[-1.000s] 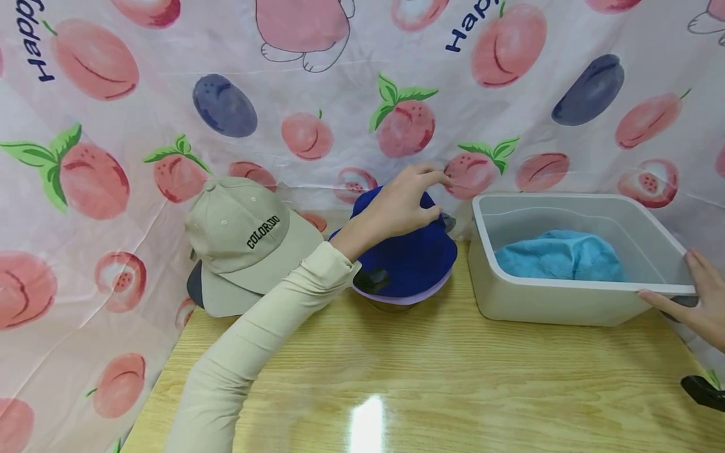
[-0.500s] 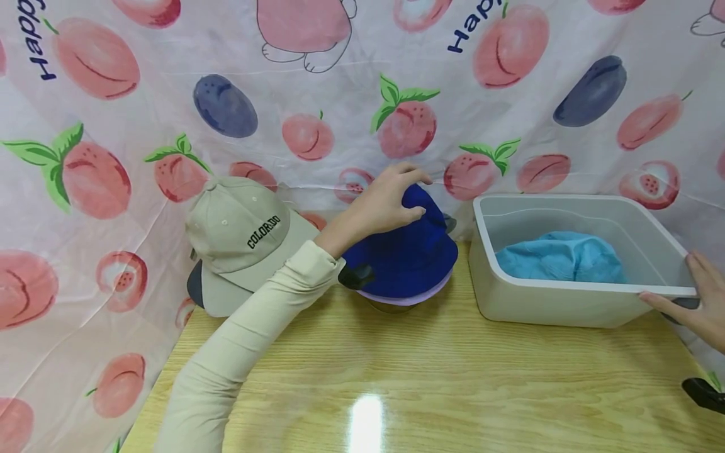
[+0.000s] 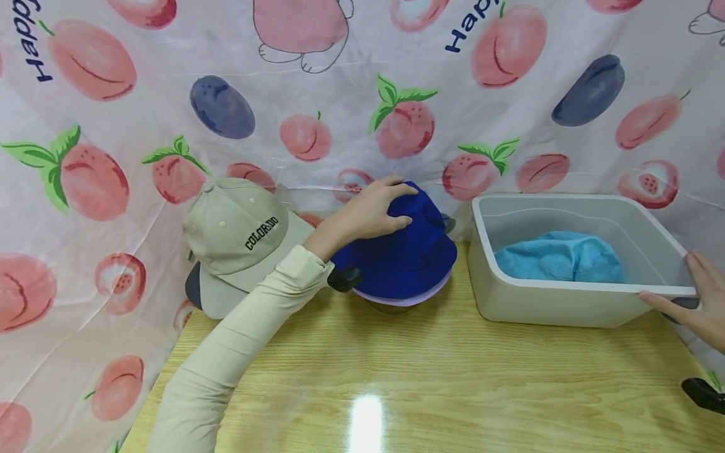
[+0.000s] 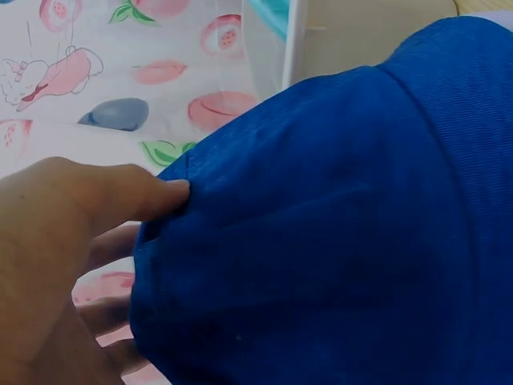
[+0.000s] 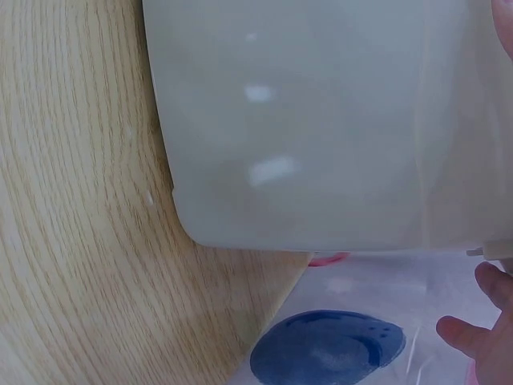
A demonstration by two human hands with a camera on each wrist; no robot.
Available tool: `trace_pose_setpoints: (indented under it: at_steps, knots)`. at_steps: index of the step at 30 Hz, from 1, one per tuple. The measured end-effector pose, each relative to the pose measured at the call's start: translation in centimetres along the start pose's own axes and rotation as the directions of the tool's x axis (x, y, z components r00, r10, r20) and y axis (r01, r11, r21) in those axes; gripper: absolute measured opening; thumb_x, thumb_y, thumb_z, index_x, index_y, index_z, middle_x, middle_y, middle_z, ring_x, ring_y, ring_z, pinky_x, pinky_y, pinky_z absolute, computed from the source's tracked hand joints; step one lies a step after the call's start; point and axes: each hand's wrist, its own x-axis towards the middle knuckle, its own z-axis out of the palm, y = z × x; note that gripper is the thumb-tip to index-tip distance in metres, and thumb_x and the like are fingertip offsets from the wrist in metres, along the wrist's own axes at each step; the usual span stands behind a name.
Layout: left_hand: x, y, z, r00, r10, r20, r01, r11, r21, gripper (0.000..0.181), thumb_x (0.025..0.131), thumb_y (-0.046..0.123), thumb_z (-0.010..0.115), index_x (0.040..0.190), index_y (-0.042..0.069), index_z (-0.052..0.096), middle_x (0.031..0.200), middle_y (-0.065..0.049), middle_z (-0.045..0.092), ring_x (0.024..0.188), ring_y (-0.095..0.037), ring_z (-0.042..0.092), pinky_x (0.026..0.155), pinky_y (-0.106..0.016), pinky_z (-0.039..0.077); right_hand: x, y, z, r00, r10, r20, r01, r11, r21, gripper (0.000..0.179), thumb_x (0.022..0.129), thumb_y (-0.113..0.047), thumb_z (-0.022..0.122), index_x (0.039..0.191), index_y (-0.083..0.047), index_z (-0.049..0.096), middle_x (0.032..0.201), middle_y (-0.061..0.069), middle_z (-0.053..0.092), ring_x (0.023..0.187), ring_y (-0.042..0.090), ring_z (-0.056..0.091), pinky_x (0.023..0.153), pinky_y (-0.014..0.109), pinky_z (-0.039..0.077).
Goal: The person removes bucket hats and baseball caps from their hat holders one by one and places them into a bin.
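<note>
A dark blue bucket hat [image 3: 416, 261] sits over a lilac brim [image 3: 433, 290] at the middle of the table. My left hand [image 3: 370, 211] lies at its crown. In the left wrist view the thumb [image 4: 152, 192] overlaps the crown's edge, and the other fingertips are hidden behind the hat; the fingers look loosely bent. At the right, my right hand [image 3: 699, 299] grips the corner of a grey plastic box [image 3: 566, 305], thumb at the front rim and fingers along the side. Crumpled turquoise cloth [image 3: 561, 258] lies inside the box.
A beige cap [image 3: 240, 220] lettered COLORADO rests on another cap at the left, close to my left sleeve. A fruit-print cloth [image 3: 340, 94] hangs right behind the hats and box. The wooden table [image 3: 442, 377] spreads out in front.
My left hand has moved left and slightly down across the blue hat's crown. The blue hat, the box and my right hand stay where they were.
</note>
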Motion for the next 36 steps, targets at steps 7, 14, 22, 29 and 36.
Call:
trace_pose_setpoints:
  at_steps: [7, 14, 22, 29, 36]
  knots:
    - [-0.2, -0.1, 0.5, 0.998, 0.023, -0.066, -0.023, 1.000, 0.005, 0.043, 0.091, 0.024, 0.063, 0.132, 0.014, 0.058, 0.141, -0.009, 0.046, 0.132, -0.022, 0.039, 0.108, -0.034, 0.029, -0.1, 0.3, 0.1, 1.000, -0.002, -0.011, 0.002, 1.000, -0.006, 0.114, 0.079, -0.061, 0.062, 0.150, -0.006, -0.008, 0.156, 0.013, -0.014, 0.141, 0.036, -0.009, 0.106, 0.062, 0.002]
    - [0.1, -0.4, 1.0, 0.968, 0.033, -0.248, -0.034, 0.999, -0.003, 0.024, 0.089, 0.015, 0.066, 0.113, 0.011, 0.071, 0.118, -0.002, 0.065, 0.115, -0.017, 0.057, 0.095, -0.029, 0.044, 2.5, 7.2, 4.1, 0.999, -0.001, -0.037, 0.000, 0.999, -0.038, 0.120, 0.073, -0.056, 0.071, 0.151, -0.013, -0.009, 0.156, 0.003, -0.016, 0.141, 0.034, -0.010, 0.105, 0.063, 0.000]
    - [0.2, -0.4, 1.5, 0.926, 0.026, -0.376, -0.024, 1.000, 0.010, 0.017, 0.089, 0.012, 0.064, 0.102, 0.011, 0.076, 0.103, -0.003, 0.071, 0.099, -0.017, 0.065, 0.087, -0.031, 0.049, 1.9, 5.7, 3.4, 1.000, -0.009, -0.023, 0.009, 1.000, -0.010, 0.120, 0.074, -0.054, 0.072, 0.150, -0.012, -0.009, 0.156, 0.008, -0.015, 0.141, 0.036, -0.010, 0.104, 0.064, 0.001]
    - [0.5, -0.4, 1.6, 0.878, 0.010, -0.478, -0.045, 0.997, -0.060, 0.014, 0.088, 0.010, 0.066, 0.096, 0.009, 0.077, 0.097, -0.006, 0.072, 0.093, -0.018, 0.067, 0.081, -0.027, 0.051, -1.0, -2.3, -1.3, 1.000, -0.001, 0.012, 0.000, 0.999, 0.051, 0.113, 0.081, -0.055, 0.065, 0.149, -0.002, -0.008, 0.154, 0.021, -0.012, 0.139, 0.043, -0.005, 0.103, 0.066, 0.005]
    - [0.8, -0.6, 1.5, 0.845, -0.036, -0.533, -0.026, 0.994, -0.108, 0.012, 0.086, 0.009, 0.068, 0.093, 0.009, 0.078, 0.095, -0.004, 0.072, 0.092, -0.017, 0.067, 0.082, -0.026, 0.050, -2.5, -6.3, -3.6, 1.000, -0.003, 0.013, 0.002, 0.997, 0.074, 0.110, 0.083, -0.061, 0.058, 0.149, 0.000, -0.004, 0.155, 0.023, -0.007, 0.139, 0.044, -0.002, 0.102, 0.067, 0.008]
